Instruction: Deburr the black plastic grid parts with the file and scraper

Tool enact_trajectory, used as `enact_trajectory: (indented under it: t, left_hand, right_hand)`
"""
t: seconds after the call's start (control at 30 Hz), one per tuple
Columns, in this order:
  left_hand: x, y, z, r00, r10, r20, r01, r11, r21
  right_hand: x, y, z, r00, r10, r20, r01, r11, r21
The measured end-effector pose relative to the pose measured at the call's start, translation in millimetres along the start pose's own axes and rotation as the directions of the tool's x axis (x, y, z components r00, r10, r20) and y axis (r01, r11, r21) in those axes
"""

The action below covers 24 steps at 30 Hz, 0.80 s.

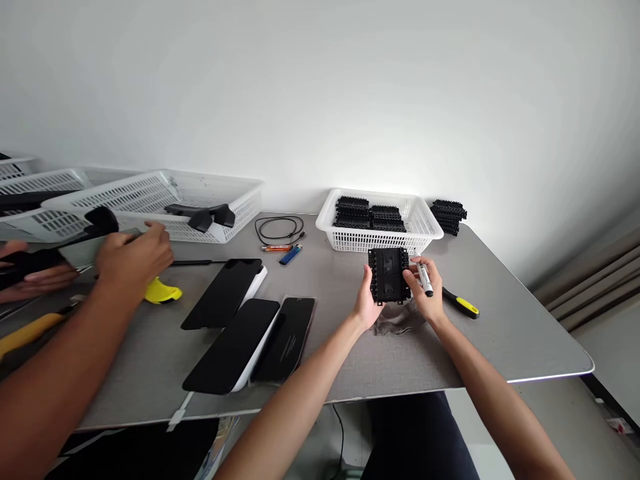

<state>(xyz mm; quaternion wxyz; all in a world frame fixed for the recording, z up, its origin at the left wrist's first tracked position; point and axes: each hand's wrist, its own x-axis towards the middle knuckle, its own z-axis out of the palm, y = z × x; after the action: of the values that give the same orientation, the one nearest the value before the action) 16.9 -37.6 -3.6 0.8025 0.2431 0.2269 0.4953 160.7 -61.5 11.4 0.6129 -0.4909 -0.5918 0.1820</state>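
A black, rectangular plastic part (389, 275) with toothed side edges is held up over the table. My left hand (367, 303) is closed on its left edge, thumb along the side. My right hand (428, 295) grips a white marker (425, 280) with a black end, and its thumb also presses the right edge of the part. Below the hands lies a crumpled grey-brown cloth (397, 322), partly hidden. To the right of my right hand is a tool with a black and yellow handle (464, 305), its other end hidden.
A white basket (380, 241) holds several similar black parts; another stack (449, 215) stands beside it. A cable (280, 227), two lighters (291, 254) and several phones (285, 343) lie leftward. At far left, a co-worker's hands (135, 253) hold a dark object near more baskets (215, 193).
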Motion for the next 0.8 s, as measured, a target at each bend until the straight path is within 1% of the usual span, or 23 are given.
enact_trajectory:
  t: [0.13, 0.23, 0.33, 0.4, 0.5, 0.6, 0.7, 0.8]
  left_hand:
    - [-2.0, 2.2, 1.7, 1.000, 0.011, 0.013, -0.012, 1.000, 0.007]
    - [-2.1, 3.8, 2.2, 0.999, 0.030, 0.014, -0.030, 1.000, -0.003]
    - [-0.9, 5.2, 1.1, 0.998, 0.063, 0.013, -0.062, 0.998, -0.021]
    - [0.0, 6.3, -0.4, 0.997, 0.075, 0.006, -0.075, 0.997, -0.024]
    - [0.6, 8.4, -2.2, 0.997, 0.076, -0.009, -0.076, 0.997, -0.014]
    - [-0.1, 10.9, -2.1, 0.996, 0.089, -0.025, -0.089, 0.996, -0.014]
    - [-1.2, 12.9, -0.6, 0.993, 0.106, -0.043, -0.107, 0.994, -0.017]
    - [-1.7, 13.9, 0.5, 0.993, 0.113, -0.040, -0.113, 0.993, -0.013]
  right_hand:
    - [0.3, 2.5, 1.2, 0.999, -0.030, -0.011, 0.030, 0.999, -0.026]
    - [2.5, 6.1, 1.4, 0.995, -0.062, -0.081, 0.057, 0.996, -0.062]
    - [5.3, 10.4, -1.0, 0.988, -0.060, -0.142, 0.044, 0.993, -0.113]
    - [6.9, 12.8, -3.8, 0.988, -0.033, -0.152, 0.015, 0.992, -0.124]
    - [8.3, 15.1, -7.5, 0.992, 0.057, -0.115, -0.069, 0.991, -0.111]
    - [9.0, 17.1, -8.5, 0.989, 0.142, -0.031, -0.145, 0.981, -0.131]
    - [9.1, 20.0, -6.7, 0.984, 0.161, 0.073, -0.143, 0.968, -0.206]
    - [8.4, 23.5, -4.3, 0.974, 0.129, 0.184, -0.072, 0.955, -0.288]
